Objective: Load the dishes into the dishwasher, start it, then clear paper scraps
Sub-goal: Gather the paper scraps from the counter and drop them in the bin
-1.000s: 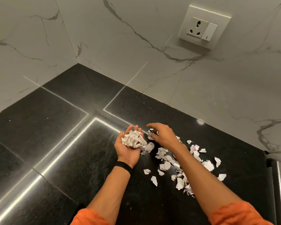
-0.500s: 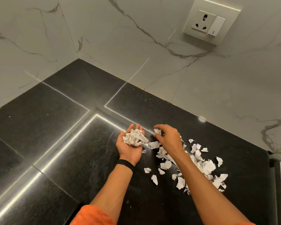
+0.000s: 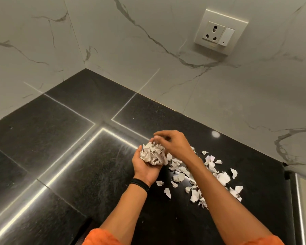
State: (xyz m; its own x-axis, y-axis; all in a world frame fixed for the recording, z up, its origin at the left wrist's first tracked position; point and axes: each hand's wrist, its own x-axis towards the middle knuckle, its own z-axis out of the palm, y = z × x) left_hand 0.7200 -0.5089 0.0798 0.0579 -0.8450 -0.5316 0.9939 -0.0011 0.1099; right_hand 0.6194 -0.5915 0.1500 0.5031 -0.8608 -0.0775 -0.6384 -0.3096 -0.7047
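Note:
My left hand (image 3: 145, 169) is turned palm up above the black countertop (image 3: 69, 156) and cups a heap of torn white paper scraps (image 3: 153, 154), its fingers curled round the heap. Just over that heap hovers my right hand (image 3: 173, 145), fingertips bent down onto the top of the pile. Whether they still pinch a scrap is hidden. Several more loose scraps (image 3: 219, 177) lie scattered on the counter to the right, partly under my right forearm.
White marble walls meet in a corner behind the counter. A wall socket with a switch (image 3: 219, 36) sits at the upper right. The counter ends at a metal edge (image 3: 298, 200) on the far right. Bright light strips reflect on the black stone.
My right hand has lifted from the scraps on the counter and moved left over the heap in my left palm. The heap has grown.

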